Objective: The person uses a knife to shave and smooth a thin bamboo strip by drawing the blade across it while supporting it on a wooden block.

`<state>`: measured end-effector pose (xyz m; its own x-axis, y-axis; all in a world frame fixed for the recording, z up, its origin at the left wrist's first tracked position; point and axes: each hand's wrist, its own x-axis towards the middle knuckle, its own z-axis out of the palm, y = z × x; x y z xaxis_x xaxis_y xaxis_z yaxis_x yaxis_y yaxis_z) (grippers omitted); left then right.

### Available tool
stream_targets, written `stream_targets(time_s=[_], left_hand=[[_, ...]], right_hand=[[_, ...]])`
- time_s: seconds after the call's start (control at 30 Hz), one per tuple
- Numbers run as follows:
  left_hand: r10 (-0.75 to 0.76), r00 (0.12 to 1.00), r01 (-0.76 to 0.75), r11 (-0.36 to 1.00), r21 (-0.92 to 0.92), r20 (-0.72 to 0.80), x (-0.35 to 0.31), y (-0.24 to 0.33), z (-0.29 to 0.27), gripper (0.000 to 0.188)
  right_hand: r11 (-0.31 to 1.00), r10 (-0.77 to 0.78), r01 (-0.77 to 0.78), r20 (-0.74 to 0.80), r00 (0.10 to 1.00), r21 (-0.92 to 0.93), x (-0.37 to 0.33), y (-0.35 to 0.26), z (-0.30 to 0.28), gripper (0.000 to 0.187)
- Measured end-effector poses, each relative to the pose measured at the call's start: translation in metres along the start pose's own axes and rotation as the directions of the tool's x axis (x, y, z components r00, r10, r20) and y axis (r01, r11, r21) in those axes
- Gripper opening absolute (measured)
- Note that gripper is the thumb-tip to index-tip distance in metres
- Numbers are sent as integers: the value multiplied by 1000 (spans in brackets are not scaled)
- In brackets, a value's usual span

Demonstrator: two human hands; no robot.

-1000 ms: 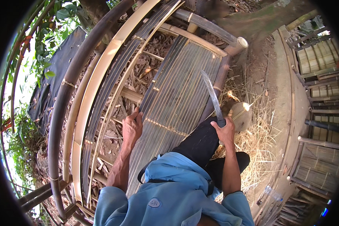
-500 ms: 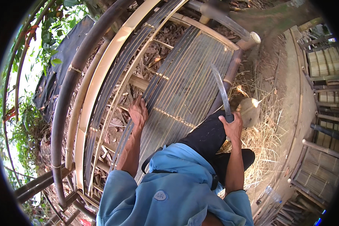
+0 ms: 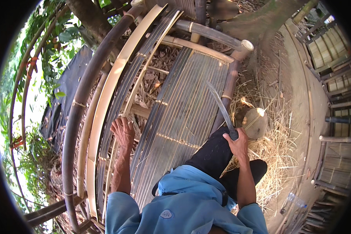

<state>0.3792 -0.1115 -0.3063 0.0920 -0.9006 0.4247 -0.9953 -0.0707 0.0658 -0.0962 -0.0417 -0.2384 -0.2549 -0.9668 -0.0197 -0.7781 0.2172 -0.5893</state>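
My right hand (image 3: 238,144) grips the dark handle of a long, slightly curved machete (image 3: 218,99). Its blade points away from me and to the left, over the bamboo bench seat (image 3: 177,153) of narrow grey-green slats. At the seat's left side, my left hand (image 3: 123,132) has its fingers bent over a long pale bamboo strip (image 3: 141,80); the fingertips are partly hidden. Dark slats (image 3: 119,89) lie lengthwise just left of this strip. Between the strip and the seat's slats is a gap, with crosspieces and dry leaves visible through it.
A wide split bamboo piece (image 3: 105,95) and a thick dark bamboo rail (image 3: 81,87) run along the left. A round cut log (image 3: 256,121) stands among pale shavings (image 3: 275,165) at right. A clear plastic bottle (image 3: 296,199) lies beyond, near bamboo-panelled structures (image 3: 337,160).
My left hand has moved left and toward me, from the edge of the seat's slats to the pale strip. The machete stays in my right hand, and the view has shifted slightly.
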Motion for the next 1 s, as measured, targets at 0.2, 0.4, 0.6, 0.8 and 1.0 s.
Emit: stream_targets(time_s=[0.2,0.4,0.6,0.8,1.0], left_hand=[[115,987,-121,991,48,114,5,-33,5,20],[198,973,-218,956,194,120,-6,-39,7,36],[237,957,-255,962,97,170,-18,-19,-1,42],[63,942,26,965,-261,328,-37,3,-9,40],[173,926,110,727,-678,336,6,29,-59,31]], right_hand=[[996,21,-16,-60,998,93,-10,4,-8,50],[993,40,-32,-73,996,111,-23,11,-15,50],[991,77,-68,-80,994,112,-31,20,-20,52],[987,91,-75,-107,990,145,-32,22,-24,52],[979,124,-100,-125,984,179,-31,25,-32,49]])
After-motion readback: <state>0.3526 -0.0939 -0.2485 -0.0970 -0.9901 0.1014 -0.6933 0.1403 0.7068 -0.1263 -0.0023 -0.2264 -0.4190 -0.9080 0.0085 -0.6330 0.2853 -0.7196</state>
